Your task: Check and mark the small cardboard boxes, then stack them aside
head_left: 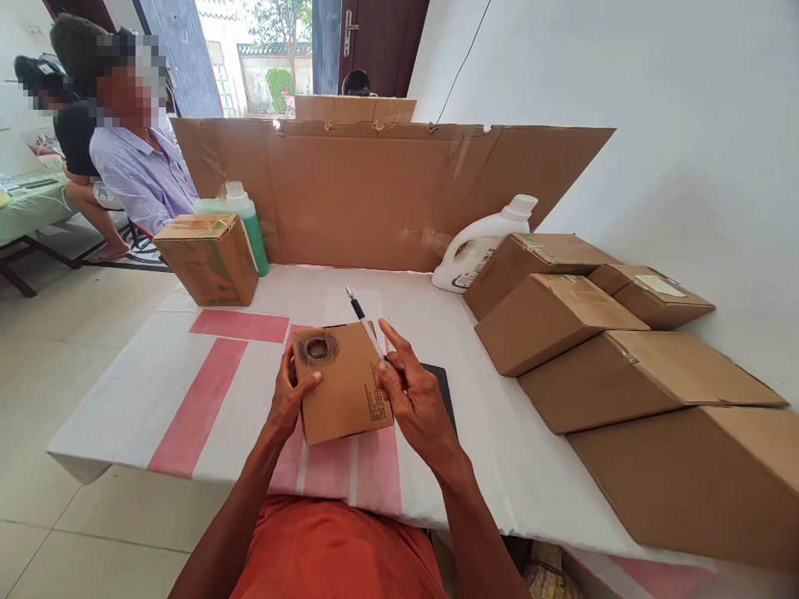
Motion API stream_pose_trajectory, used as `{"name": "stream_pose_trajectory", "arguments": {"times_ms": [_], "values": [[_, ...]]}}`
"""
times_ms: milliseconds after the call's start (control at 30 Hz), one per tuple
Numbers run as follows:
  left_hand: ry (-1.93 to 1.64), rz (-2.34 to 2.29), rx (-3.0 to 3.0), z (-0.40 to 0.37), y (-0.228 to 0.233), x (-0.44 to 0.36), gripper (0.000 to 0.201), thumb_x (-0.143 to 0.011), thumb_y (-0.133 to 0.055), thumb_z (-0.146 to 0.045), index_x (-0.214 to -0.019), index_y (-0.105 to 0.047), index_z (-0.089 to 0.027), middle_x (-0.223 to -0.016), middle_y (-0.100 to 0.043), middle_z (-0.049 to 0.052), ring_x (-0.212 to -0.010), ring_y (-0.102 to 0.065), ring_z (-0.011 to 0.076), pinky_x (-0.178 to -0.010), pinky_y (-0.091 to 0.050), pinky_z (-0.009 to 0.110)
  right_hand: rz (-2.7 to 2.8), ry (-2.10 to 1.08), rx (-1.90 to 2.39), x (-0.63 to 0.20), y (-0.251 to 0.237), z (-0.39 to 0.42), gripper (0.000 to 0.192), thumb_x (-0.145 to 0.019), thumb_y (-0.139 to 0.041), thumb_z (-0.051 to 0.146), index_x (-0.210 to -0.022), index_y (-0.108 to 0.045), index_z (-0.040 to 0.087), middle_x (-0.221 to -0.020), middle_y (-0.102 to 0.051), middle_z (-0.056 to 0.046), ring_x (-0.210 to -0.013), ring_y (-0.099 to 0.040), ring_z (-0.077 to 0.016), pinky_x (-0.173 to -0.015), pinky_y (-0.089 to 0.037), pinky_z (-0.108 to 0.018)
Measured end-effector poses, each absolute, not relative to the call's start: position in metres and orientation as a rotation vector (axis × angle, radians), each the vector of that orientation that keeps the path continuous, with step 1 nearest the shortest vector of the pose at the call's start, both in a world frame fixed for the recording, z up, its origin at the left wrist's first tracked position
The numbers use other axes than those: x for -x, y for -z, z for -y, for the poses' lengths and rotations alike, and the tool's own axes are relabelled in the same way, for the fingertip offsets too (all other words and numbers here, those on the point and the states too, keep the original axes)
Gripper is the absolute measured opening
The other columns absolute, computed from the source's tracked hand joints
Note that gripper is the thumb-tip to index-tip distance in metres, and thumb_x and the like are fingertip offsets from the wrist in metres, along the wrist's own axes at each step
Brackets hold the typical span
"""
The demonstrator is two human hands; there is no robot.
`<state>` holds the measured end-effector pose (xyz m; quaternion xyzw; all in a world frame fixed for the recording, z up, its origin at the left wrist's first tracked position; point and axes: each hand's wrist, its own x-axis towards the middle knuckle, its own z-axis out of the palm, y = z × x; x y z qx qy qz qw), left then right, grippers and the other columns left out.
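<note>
A small brown cardboard box is held over the near part of the table. Dark circular scribbles mark its upper left, and small printed text runs near its right edge. My left hand grips the box's left side, thumb on the top face. In my right hand is a white pen with a black grip, its tip pointing up and away from the box. That hand is at the box's right edge, index finger stretched along beside the pen. A dark flat object lies partly hidden behind the right hand.
Several closed cardboard boxes line the table's right side, by a white jug. A carton and a green bottle stand at the back left. A cardboard panel borders the far edge. People sit beyond on the left.
</note>
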<state>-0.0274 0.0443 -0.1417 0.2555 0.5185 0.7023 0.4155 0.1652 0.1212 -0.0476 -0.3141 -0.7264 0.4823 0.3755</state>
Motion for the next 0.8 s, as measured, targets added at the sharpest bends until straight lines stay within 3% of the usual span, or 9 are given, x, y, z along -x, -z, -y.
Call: {"name": "stream_pose_trajectory", "arguments": {"times_ms": [100, 233, 300, 400, 500, 567, 633, 733, 800], "values": [[-1.780, -1.311, -0.657, -0.054, 0.137, 0.030, 0.086, -0.074, -0.085, -0.044, -0.149, -0.049, -0.021, -0.146, -0.064, 0.016, -0.135, -0.063, 0.0340, -0.107, -0.057, 0.046, 1.627, -1.373, 0.702, -0.168, 0.050, -0.124, 0.034, -0.105, -0.052, 0.037, -0.131, -0.072, 0.028, -0.075, -0.058, 0.002, -0.064, -0.055, -0.0146, -0.058, -0.048, -0.028], [-1.821, -1.298, -0.706, -0.067, 0.136, 0.035, 0.092, -0.073, -0.087, -0.045, -0.154, -0.047, -0.025, -0.145, -0.064, 0.015, -0.133, -0.062, 0.0356, -0.104, -0.057, 0.047, 1.448, -1.177, 0.675, -0.167, 0.049, -0.127, 0.026, -0.096, -0.072, 0.038, -0.119, -0.073, 0.025, -0.092, -0.073, -0.002, -0.081, -0.068, -0.0182, -0.070, -0.056, -0.031], [-1.833, -1.272, -0.744, -0.073, 0.135, 0.038, 0.090, -0.074, -0.086, -0.045, -0.153, -0.048, -0.025, -0.145, -0.064, 0.014, -0.133, -0.063, 0.0355, -0.103, -0.057, 0.046, 1.410, -1.051, 0.724, -0.165, 0.047, -0.126, 0.021, -0.091, -0.080, 0.038, -0.106, -0.074, 0.023, -0.082, -0.071, 0.000, -0.072, -0.067, -0.0158, -0.063, -0.054, -0.028], [-1.832, -1.260, -0.780, -0.080, 0.135, 0.040, 0.083, -0.074, -0.086, -0.045, -0.148, -0.052, -0.025, -0.143, -0.065, 0.013, -0.128, -0.065, 0.0340, -0.099, -0.058, 0.044, 1.257, -0.989, 0.743, -0.161, 0.042, -0.124, 0.024, -0.095, -0.077, 0.040, -0.083, -0.068, 0.021, -0.057, -0.055, 0.007, -0.048, -0.050, -0.0088, -0.049, -0.043, -0.023], [-1.827, -1.258, -0.802, -0.085, 0.137, 0.042, 0.080, -0.074, -0.087, -0.043, -0.145, -0.054, -0.025, -0.141, -0.066, 0.012, -0.126, -0.066, 0.0333, -0.098, -0.059, 0.042, 1.086, -1.124, 0.634, -0.160, 0.037, -0.124, 0.025, -0.101, -0.066, 0.044, -0.095, -0.072, 0.021, -0.047, -0.048, 0.010, -0.040, -0.046, -0.0093, -0.046, -0.040, -0.023], [-1.829, -1.253, -0.821, -0.087, 0.139, 0.042, 0.082, -0.073, -0.087, -0.041, -0.145, -0.054, -0.024, -0.142, -0.066, 0.012, -0.129, -0.064, 0.0335, -0.101, -0.057, 0.042, 1.019, -1.274, 0.569, -0.159, 0.036, -0.127, 0.033, -0.101, -0.060, 0.047, -0.107, -0.076, 0.019, -0.054, -0.062, 0.004, -0.046, -0.058, -0.0129, -0.048, -0.045, -0.026], [-1.825, -1.251, -0.831, -0.090, 0.140, 0.043, 0.086, -0.072, -0.088, -0.040, -0.148, -0.053, -0.024, -0.144, -0.065, 0.012, -0.132, -0.063, 0.0337, -0.102, -0.057, 0.041, 0.953, -1.443, 0.544, -0.155, 0.040, -0.134, 0.040, -0.099, -0.058, 0.051, -0.108, -0.078, 0.017, -0.074, -0.077, -0.005, -0.061, -0.071, -0.0169, -0.055, -0.052, -0.028], [-1.790, -1.248, -0.835, -0.098, 0.141, 0.044, 0.091, -0.073, -0.088, -0.040, -0.154, -0.049, -0.025, -0.146, -0.064, 0.012, -0.131, -0.063, 0.0340, -0.100, -0.058, 0.040, 0.830, -1.667, 0.528, -0.141, 0.055, -0.149, 0.033, -0.092, -0.069, 0.050, -0.104, -0.076, 0.020, -0.095, -0.082, -0.007, -0.082, -0.078, -0.0179, -0.068, -0.059, -0.028], [-1.759, -1.234, -0.848, -0.104, 0.142, 0.045, 0.092, -0.074, -0.087, -0.041, -0.156, -0.048, -0.025, -0.147, -0.064, 0.012, -0.128, -0.065, 0.0344, -0.098, -0.058, 0.041, 0.743, -1.733, 0.531, -0.127, 0.070, -0.158, 0.028, -0.082, -0.082, 0.046, -0.096, -0.072, 0.023, -0.088, -0.079, -0.001, -0.078, -0.075, -0.0142, -0.067, -0.058, -0.025]]}}
